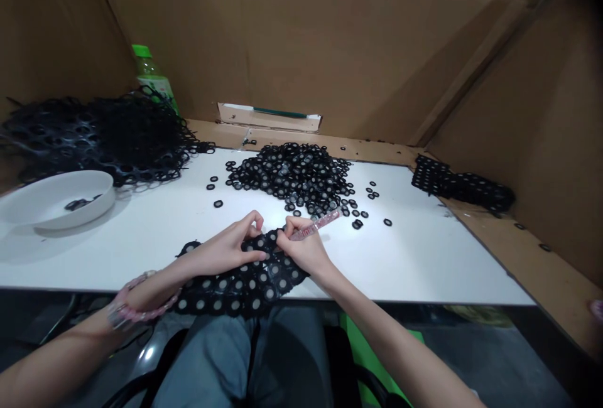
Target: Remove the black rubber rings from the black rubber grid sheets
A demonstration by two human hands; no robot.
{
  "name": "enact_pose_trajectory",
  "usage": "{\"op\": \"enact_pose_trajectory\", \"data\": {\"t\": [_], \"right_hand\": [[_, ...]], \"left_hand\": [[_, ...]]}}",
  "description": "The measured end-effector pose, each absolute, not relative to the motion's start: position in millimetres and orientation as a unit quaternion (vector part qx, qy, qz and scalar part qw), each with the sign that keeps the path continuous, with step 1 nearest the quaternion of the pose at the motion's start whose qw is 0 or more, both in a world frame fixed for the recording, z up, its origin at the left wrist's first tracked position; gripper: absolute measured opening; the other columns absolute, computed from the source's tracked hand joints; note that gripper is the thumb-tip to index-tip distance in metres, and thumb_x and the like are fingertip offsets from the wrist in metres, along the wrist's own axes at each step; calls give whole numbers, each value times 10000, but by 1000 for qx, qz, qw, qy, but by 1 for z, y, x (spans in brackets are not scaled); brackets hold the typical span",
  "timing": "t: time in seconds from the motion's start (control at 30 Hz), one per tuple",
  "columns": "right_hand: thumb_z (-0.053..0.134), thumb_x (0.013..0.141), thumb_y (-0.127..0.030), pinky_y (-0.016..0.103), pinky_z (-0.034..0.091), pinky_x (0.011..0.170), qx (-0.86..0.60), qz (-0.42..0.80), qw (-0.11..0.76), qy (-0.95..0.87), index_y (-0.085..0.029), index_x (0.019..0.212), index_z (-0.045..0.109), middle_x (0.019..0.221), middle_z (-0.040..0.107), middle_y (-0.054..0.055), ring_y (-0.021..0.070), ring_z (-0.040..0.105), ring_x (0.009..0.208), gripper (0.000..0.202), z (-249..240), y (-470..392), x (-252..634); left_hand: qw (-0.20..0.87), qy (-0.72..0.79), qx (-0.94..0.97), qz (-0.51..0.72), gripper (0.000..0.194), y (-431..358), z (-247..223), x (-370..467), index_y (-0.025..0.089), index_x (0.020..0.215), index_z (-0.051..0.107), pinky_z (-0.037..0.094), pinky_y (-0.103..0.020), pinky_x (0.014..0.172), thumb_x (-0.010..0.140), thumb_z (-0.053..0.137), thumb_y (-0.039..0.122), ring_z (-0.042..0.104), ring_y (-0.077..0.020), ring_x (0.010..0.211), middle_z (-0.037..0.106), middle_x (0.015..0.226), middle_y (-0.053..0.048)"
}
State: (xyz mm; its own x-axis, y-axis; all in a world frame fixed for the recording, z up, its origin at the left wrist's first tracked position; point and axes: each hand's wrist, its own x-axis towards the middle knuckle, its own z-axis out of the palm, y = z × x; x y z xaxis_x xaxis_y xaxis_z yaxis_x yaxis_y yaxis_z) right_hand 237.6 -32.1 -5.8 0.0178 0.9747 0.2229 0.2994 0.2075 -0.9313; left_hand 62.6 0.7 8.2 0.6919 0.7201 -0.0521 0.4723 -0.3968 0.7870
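Observation:
A black rubber-like sheet with rows of pale round dots (pixel 238 285) lies across the table's near edge and hangs slightly over it. My left hand (pixel 238 245) rests on this sheet, its thumb flat on top and its index finger curled at the far edge, holding it. My right hand (pixel 304 248) is closed around a slim pen-like tool with a clear pinkish barrel (pixel 323 222). The tool's tip is hidden by my fingers, close against the sheet. Just beyond both hands lies a heap of small black rings (pixel 296 172), with several loose ones scattered around it.
At the left stand a white bowl (pixel 101 204) with a few black bits inside and a tangled pile of black holed scrap (pixel 94 135). A green-capped bottle (pixel 157 85) is behind the pile. More dotted black sheet (pixel 464 185) lies at the right. Cardboard walls (pixel 330 50) enclose the white table (pixel 400 263).

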Motion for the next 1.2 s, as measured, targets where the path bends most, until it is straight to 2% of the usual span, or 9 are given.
{"op": "enact_pose_trajectory", "data": {"t": [0.3,0.4,0.53,0.67,0.73,0.83,0.97,1.07,1.2], "right_hand": [[457,610,-106,218,227,439,-498,299,454,-676,-200,464,255,419,277,-73,79,285,422,266,-2,-37,233],[452,599,-95,215,236,440,-491,300,459,-677,-199,461,259,416,284,-75,77,297,419,259,-4,-35,234],[477,610,-133,209,270,425,-504,375,521,-578,-211,465,288,409,336,-79,84,359,408,251,-7,-30,237],[502,617,-153,201,292,400,-492,432,571,-495,-215,485,296,368,345,-100,78,375,353,253,-9,-25,239],[524,625,-174,190,271,382,-486,446,594,-460,-213,500,301,368,345,-106,71,370,342,259,-10,-23,240],[549,655,-235,175,223,359,-474,465,618,-421,-211,519,297,372,355,-107,64,369,336,288,-9,-24,242],[562,667,-248,178,243,361,-481,461,582,-466,-209,512,312,355,352,-110,58,350,319,297,-4,-35,244],[543,662,-212,190,283,374,-492,459,532,-514,-209,482,310,330,340,-109,58,334,306,295,-3,-43,244],[491,628,-149,193,277,383,-504,425,522,-541,-214,465,280,347,313,-104,68,358,333,275,-6,-46,242]], "left_hand": [[460,338,804,167,301,2,5,63,219,851,294,374,-252,718,730,566,261,441,-152,835,389,811,26],[439,342,815,164,292,4,5,62,220,848,303,380,-239,685,736,567,278,454,-139,781,401,782,37],[359,355,854,124,270,1,18,57,225,993,343,403,-264,665,794,497,323,504,-149,708,523,776,28],[94,404,889,194,421,-29,38,57,203,1085,401,364,-374,824,759,543,429,512,-251,959,571,1031,-75],[17,378,904,201,516,-50,41,62,198,1090,440,338,-383,862,694,603,486,485,-268,1021,557,1098,-82],[-16,339,929,147,543,-74,33,73,193,1075,493,341,-379,858,645,650,486,511,-259,983,588,1064,-71],[-46,332,937,96,353,-80,20,76,188,954,559,315,-379,905,634,676,284,537,-228,939,615,993,-49],[-62,331,936,108,285,-77,16,72,197,918,572,266,-399,964,643,644,209,548,-208,902,625,908,-26],[-88,334,927,147,224,-72,13,72,209,915,574,198,-483,999,691,568,206,554,-195,804,615,816,-17]]}}
